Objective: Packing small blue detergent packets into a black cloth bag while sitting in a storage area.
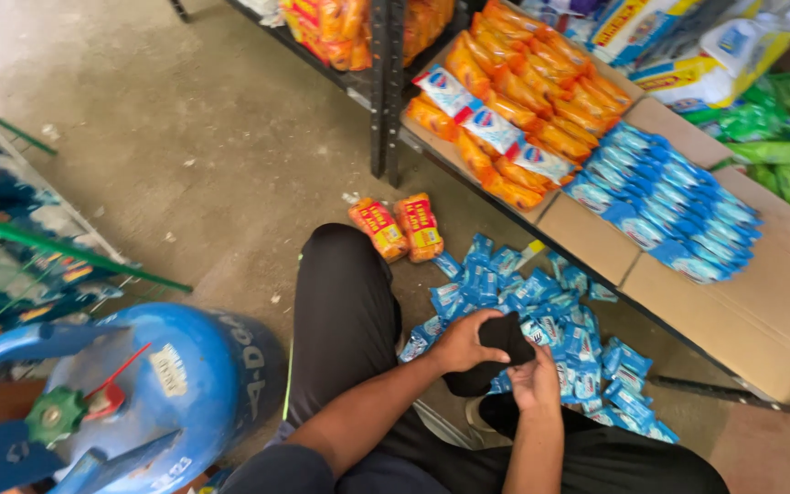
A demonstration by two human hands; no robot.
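Note:
My left hand point(457, 345) and my right hand point(535, 381) both grip a soft black bag point(497, 352), held low over my knees. Just beyond the bag, a heap of small blue sachets point(550, 320) lies on the concrete floor. My legs in black trousers point(340, 311) are bent under me. Two orange packets point(397, 227) lie on the floor past my left knee.
A low cardboard-lined shelf point(761, 311) on the right holds rows of blue packets point(665, 201), orange packets point(541, 91) and green packets point(784, 137). A blue gas cylinder point(148, 384) stands at my left. A black shelf post point(381, 87) rises ahead.

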